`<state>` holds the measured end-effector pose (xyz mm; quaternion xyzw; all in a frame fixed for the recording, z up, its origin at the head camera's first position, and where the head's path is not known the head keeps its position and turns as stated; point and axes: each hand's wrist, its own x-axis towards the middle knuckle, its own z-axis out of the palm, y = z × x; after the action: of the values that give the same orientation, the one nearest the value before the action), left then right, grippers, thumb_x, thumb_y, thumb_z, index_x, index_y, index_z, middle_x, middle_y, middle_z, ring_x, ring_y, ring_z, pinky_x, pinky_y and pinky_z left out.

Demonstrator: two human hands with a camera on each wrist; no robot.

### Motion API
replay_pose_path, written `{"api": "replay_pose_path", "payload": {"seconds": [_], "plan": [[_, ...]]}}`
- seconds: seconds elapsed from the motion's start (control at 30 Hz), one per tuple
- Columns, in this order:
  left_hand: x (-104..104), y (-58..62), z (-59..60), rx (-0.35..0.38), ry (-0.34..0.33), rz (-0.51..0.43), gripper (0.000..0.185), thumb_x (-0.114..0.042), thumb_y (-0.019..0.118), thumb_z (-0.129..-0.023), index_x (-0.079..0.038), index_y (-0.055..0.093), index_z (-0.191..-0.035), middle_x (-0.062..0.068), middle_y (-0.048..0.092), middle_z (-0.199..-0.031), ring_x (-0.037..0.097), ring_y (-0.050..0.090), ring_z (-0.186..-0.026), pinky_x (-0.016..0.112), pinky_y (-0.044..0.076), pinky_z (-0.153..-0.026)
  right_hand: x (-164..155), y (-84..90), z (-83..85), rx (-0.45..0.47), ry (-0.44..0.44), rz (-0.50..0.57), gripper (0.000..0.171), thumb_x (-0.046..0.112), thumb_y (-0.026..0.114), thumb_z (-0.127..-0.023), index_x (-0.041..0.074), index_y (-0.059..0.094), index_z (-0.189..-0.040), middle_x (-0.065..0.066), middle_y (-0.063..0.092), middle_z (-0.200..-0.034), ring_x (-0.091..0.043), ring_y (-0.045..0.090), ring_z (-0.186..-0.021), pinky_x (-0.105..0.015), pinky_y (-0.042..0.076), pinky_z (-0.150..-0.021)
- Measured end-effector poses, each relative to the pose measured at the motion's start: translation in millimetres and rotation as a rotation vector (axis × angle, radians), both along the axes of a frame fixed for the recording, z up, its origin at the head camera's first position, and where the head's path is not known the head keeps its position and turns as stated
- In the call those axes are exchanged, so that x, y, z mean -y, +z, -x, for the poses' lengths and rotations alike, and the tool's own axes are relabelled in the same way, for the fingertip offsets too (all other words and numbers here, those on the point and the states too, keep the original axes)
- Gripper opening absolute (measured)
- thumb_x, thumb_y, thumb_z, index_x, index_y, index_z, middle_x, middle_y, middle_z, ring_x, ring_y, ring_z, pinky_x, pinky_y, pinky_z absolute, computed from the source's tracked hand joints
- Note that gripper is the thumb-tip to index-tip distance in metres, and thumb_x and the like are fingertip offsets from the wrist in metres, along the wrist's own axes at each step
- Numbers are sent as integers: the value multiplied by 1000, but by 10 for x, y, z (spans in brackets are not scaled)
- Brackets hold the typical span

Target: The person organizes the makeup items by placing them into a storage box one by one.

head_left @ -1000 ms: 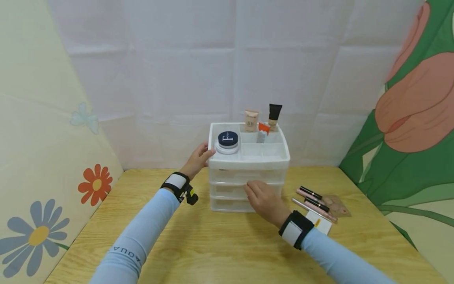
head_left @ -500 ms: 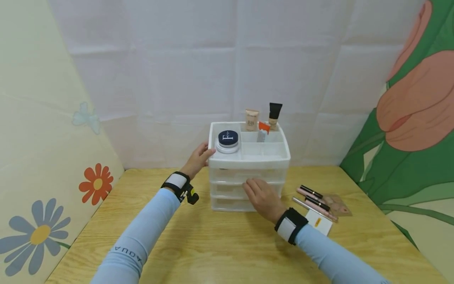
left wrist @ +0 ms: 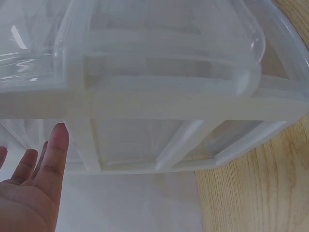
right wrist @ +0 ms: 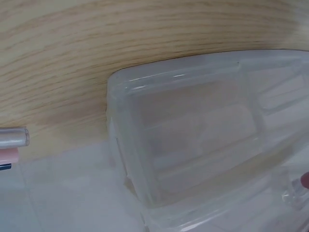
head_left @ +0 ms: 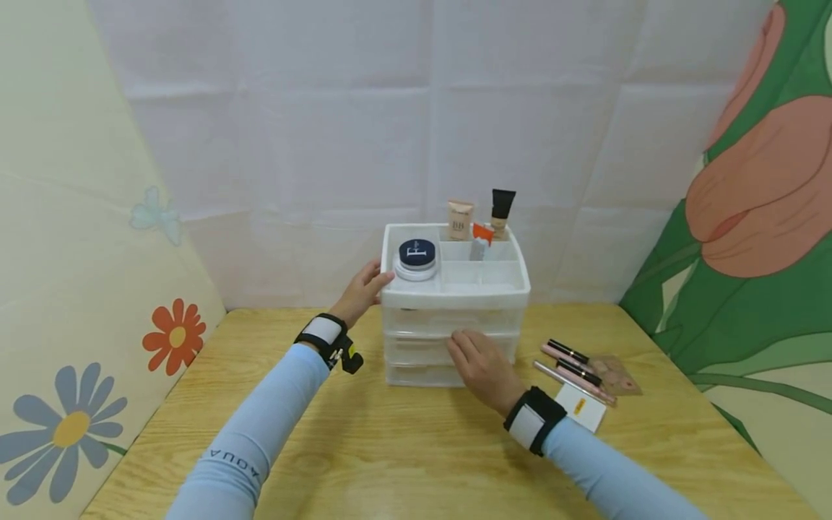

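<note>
A white organizer with clear drawers stands on the wooden table. My left hand rests against its left side, thumb by the front corner of the rim. Those fingers are straight along the side wall in the left wrist view. In front, the bent fingers of my right hand are at the middle drawer. One fingertip meets the clear drawer handle in the right wrist view; the rest of that hand is out of that frame. The drawers look pushed in.
On the organizer's top sit a dark-lidded round jar, a BB cream tube, a black-capped tube and an orange-topped tube. Pink and black cosmetic tubes, a white box and a brown palette lie to the right.
My right wrist and forearm have shifted slightly left while the fingers stay at the drawer front. The left hand and the organizer hold their places.
</note>
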<state>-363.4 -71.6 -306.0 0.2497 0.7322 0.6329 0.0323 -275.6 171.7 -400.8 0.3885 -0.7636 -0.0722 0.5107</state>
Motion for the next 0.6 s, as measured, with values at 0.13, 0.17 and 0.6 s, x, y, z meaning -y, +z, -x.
{"api": "replay_pose_path", "payload": {"seconds": [0.13,0.17,0.6], "plan": [[-1,-12,24,-10,3,4,54,-33,47,-89,-9,30,-136,13,42,-126,27,48,-104,39,46,-81,-2,0,-58,5,-8,-2,36,2,22,-94,-7,56,-102,-18,54,-96,-29,52,-85,-36,46,-76],[-1,-8,26,-12,3,8,55,-33,46,-90,-9,30,-136,14,42,-126,27,48,-104,39,46,-81,-1,2,-73,8,-5,-1,36,2,22,-94,-7,56,-102,-18,54,-96,-29,52,-85,-37,46,-76],[5,20,42,-2,-2,-5,53,-32,46,-90,-8,29,-136,15,41,-126,28,47,-104,40,45,-82,36,39,-352,86,54,57,36,2,23,-94,-6,58,-97,-16,55,-91,-28,53,-80,-36,47,-70]]}}
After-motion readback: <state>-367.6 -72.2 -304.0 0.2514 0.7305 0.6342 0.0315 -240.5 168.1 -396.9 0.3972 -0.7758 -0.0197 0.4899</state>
